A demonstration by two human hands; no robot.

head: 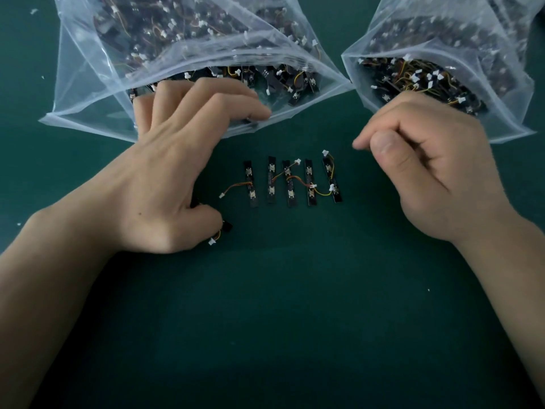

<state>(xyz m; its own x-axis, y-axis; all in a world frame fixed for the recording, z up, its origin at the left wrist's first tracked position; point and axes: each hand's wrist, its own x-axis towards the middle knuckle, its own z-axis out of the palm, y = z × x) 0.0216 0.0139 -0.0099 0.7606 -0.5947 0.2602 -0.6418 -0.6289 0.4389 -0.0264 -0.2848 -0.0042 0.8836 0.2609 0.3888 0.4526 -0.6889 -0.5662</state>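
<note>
Five small black circuit strips with buttons and short orange-yellow wires ending in white plugs lie side by side on the green mat. My left hand is spread wide. Its fingers reach onto the mouth of the left clear plastic bag, which is full of such strips. Its thumb lies over one more strip, whose white plug pokes out below the thumb. My right hand hovers to the right of the row, fingers curled with the thumb against them; nothing shows in it.
A second clear bag of wired strips lies open at the back right, just behind my right hand. Small white scraps dot the mat at the far left.
</note>
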